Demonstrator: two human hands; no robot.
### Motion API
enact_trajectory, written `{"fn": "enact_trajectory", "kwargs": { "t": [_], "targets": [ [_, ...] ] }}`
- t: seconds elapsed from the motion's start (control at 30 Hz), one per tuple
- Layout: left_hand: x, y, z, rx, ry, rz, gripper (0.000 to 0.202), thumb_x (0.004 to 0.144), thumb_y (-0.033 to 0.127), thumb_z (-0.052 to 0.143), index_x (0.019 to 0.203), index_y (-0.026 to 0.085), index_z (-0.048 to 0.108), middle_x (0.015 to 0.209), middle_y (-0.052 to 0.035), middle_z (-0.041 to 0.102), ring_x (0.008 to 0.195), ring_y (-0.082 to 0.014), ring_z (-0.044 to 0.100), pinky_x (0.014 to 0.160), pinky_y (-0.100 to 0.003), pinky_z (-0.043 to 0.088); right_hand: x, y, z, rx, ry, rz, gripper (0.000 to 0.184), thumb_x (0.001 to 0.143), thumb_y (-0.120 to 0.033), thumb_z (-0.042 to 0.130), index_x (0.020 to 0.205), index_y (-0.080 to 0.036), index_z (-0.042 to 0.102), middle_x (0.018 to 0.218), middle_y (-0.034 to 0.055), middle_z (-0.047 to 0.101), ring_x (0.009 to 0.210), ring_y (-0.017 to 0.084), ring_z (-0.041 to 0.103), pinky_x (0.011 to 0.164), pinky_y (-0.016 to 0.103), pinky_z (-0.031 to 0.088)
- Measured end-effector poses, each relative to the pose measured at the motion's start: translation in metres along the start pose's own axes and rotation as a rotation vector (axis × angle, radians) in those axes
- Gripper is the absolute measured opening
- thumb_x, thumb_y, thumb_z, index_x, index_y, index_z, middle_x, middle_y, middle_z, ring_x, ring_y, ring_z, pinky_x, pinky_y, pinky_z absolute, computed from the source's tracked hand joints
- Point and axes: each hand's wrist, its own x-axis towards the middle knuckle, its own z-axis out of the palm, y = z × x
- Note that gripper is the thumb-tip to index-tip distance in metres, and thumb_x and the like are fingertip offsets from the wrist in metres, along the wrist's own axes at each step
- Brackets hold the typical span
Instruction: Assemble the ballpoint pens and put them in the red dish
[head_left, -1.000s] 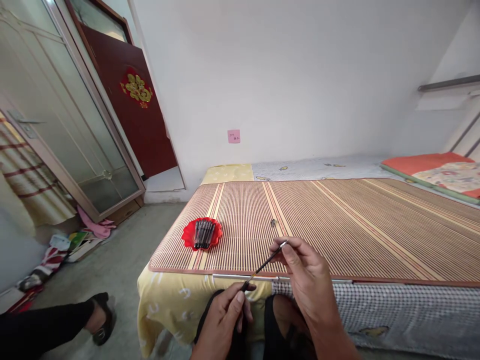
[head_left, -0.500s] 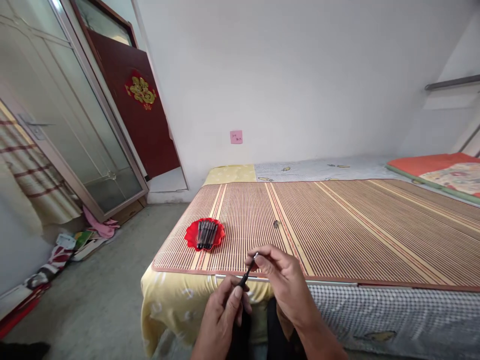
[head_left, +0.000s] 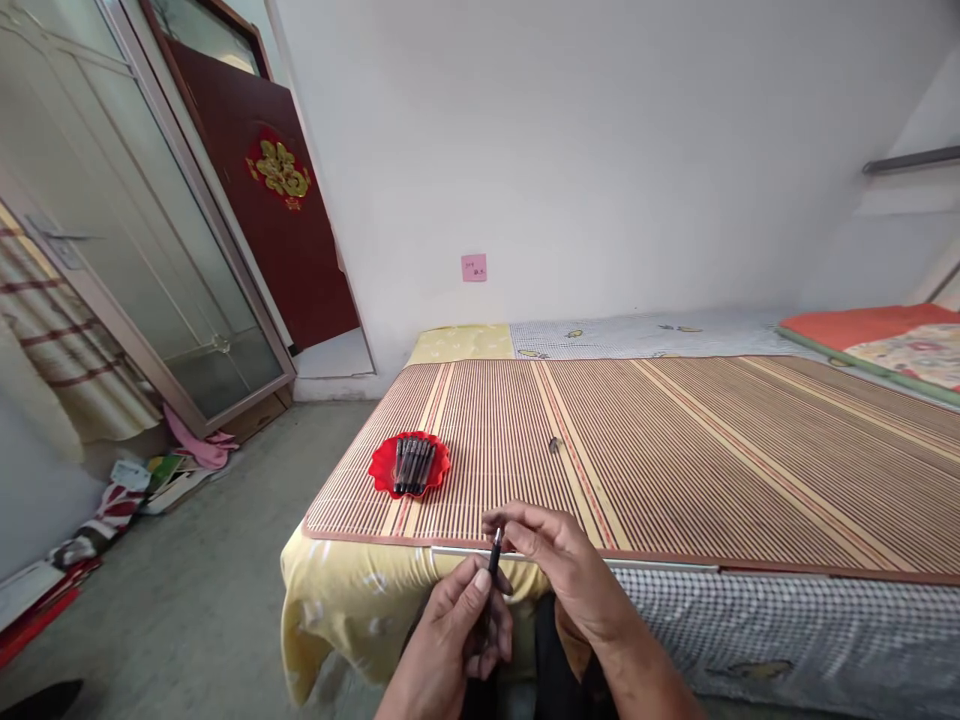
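Observation:
My left hand (head_left: 459,630) is closed round a dark pen barrel (head_left: 493,560) held in front of the bed's near edge. My right hand (head_left: 556,562) pinches the pen's upper end with thumb and fingers, so both hands meet on the same pen. Only a short black stretch of the pen shows between them. A red dish (head_left: 409,466) holding several dark pens lies on the striped bamboo mat (head_left: 675,450), up and to the left of my hands. A small dark part (head_left: 555,445) rests on the mat beyond my right hand.
The bed carries a yellow sheet (head_left: 337,600) and a checked sheet (head_left: 787,620). An orange folded blanket (head_left: 877,340) lies at the far right. A dark red door (head_left: 277,220) and glass door (head_left: 135,240) stand left, with clothes and papers (head_left: 150,480) on the floor.
My right hand has moved down and left toward my left hand, pushing the thin inner rod into the pen barrel. The exposed length has shrunk to a short stub.

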Motion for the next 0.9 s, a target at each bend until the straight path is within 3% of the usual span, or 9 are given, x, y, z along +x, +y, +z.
{"fn": "enact_trajectory", "kwargs": {
  "t": [0.13, 0.2, 0.27, 0.4, 0.47, 0.57, 0.63, 0.77, 0.9],
  "targets": [
    [0.002, -0.004, 0.0, 0.033, -0.005, -0.01, 0.046, 0.087, 0.061, 0.07, 0.089, 0.016, 0.061, 0.06, 0.0009, 0.06, 0.045, -0.0056, 0.038, 0.043, -0.019, 0.021, 0.003, 0.006, -0.002, 0.045, -0.016, 0.007, 0.019, 0.089, -0.04, 0.074, 0.09, -0.021, 0.079, 0.089, 0.0021, 0.07, 0.088, 0.017, 0.064, 0.083, 0.027, 0.049],
    [0.003, -0.005, -0.001, 0.07, -0.009, -0.007, 0.046, 0.088, 0.062, 0.067, 0.088, 0.016, 0.06, 0.059, 0.0006, 0.061, 0.044, -0.0057, 0.038, 0.043, -0.02, 0.021, 0.005, 0.008, -0.002, 0.072, 0.006, 0.033, 0.024, 0.082, -0.042, 0.081, 0.078, -0.02, 0.074, 0.083, 0.0008, 0.067, 0.079, 0.015, 0.061, 0.075, 0.026, 0.049],
    [0.003, -0.006, -0.002, 0.082, -0.009, -0.005, 0.046, 0.089, 0.062, 0.067, 0.088, 0.016, 0.06, 0.059, 0.0006, 0.06, 0.045, -0.0058, 0.038, 0.044, -0.02, 0.022, 0.005, 0.008, -0.004, 0.07, 0.018, 0.063, 0.028, 0.082, -0.047, 0.081, 0.081, -0.019, 0.075, 0.086, 0.0027, 0.069, 0.081, 0.017, 0.063, 0.076, 0.028, 0.05],
    [0.004, -0.006, -0.002, 0.022, 0.006, -0.018, 0.048, 0.084, 0.063, 0.071, 0.089, 0.016, 0.061, 0.061, 0.0011, 0.059, 0.047, -0.0058, 0.039, 0.043, -0.019, 0.021, 0.005, 0.009, -0.006, 0.044, -0.019, 0.073, 0.035, 0.095, -0.05, 0.064, 0.107, -0.02, 0.078, 0.106, 0.0091, 0.074, 0.105, 0.023, 0.066, 0.095, 0.035, 0.049],
    [0.005, -0.006, -0.002, 0.003, 0.016, -0.026, 0.05, 0.082, 0.063, 0.074, 0.089, 0.015, 0.061, 0.061, 0.0016, 0.058, 0.046, -0.0057, 0.038, 0.043, -0.019, 0.02, 0.005, 0.01, -0.006, 0.053, -0.03, 0.046, 0.026, 0.092, -0.044, 0.07, 0.1, -0.021, 0.08, 0.106, 0.0075, 0.074, 0.105, 0.022, 0.066, 0.097, 0.034, 0.049],
    [0.006, -0.006, -0.001, 0.003, 0.014, -0.025, 0.049, 0.083, 0.062, 0.073, 0.089, 0.015, 0.062, 0.06, 0.0016, 0.058, 0.046, -0.0053, 0.037, 0.043, -0.019, 0.021, 0.007, 0.015, -0.006, 0.106, -0.013, 0.049, 0.02, 0.082, -0.04, 0.081, 0.082, -0.02, 0.077, 0.094, 0.0038, 0.071, 0.09, 0.019, 0.066, 0.088, 0.031, 0.052],
    [0.006, -0.007, -0.002, -0.005, 0.011, -0.022, 0.047, 0.084, 0.061, 0.073, 0.089, 0.015, 0.062, 0.06, 0.0014, 0.058, 0.046, -0.0052, 0.037, 0.043, -0.019, 0.02, 0.008, 0.018, -0.006, 0.141, -0.015, 0.082, 0.025, 0.082, -0.044, 0.08, 0.087, -0.02, 0.077, 0.091, 0.004, 0.071, 0.086, 0.019, 0.066, 0.084, 0.032, 0.053],
    [0.008, -0.011, -0.003, -0.051, 0.01, -0.02, 0.043, 0.086, 0.056, 0.073, 0.091, 0.014, 0.063, 0.063, 0.0012, 0.058, 0.047, -0.0051, 0.038, 0.043, -0.019, 0.019, 0.007, 0.018, -0.008, 0.113, -0.033, 0.078, 0.033, 0.093, -0.048, 0.067, 0.108, -0.021, 0.078, 0.104, 0.0091, 0.074, 0.106, 0.024, 0.067, 0.097, 0.038, 0.05],
    [0.009, -0.014, -0.002, -0.059, -0.001, -0.007, 0.041, 0.088, 0.054, 0.072, 0.087, 0.015, 0.06, 0.061, 0.0017, 0.058, 0.046, -0.0047, 0.036, 0.043, -0.019, 0.019, 0.007, 0.02, -0.009, 0.098, -0.022, 0.044, 0.021, 0.085, -0.041, 0.077, 0.086, -0.02, 0.079, 0.095, 0.0051, 0.072, 0.096, 0.021, 0.067, 0.091, 0.033, 0.051]
  ]
}}
